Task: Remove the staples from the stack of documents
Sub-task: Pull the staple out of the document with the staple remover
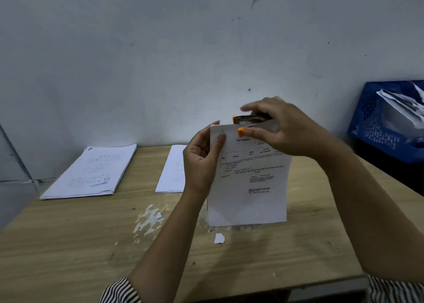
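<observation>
My left hand (202, 162) grips a stapled white document (250, 192) by its upper left corner and holds it upright above the wooden table (68, 245). A small staple shows near that corner, just above my thumb. My right hand (289, 130) is closed around an orange and metal staple remover (250, 122), whose tip sits at the document's top edge, right of the staple. A thick stack of papers (91, 174) lies flat at the table's far left, and a thinner pile (172, 171) lies behind my left hand, partly hidden.
A blue plastic crate (376, 123) holding crumpled papers stands at the right, beyond the table's edge. A torn paper scrap (219, 238) and a patch of white flakes (149, 220) lie on the tabletop below the document. A grey wall rises behind.
</observation>
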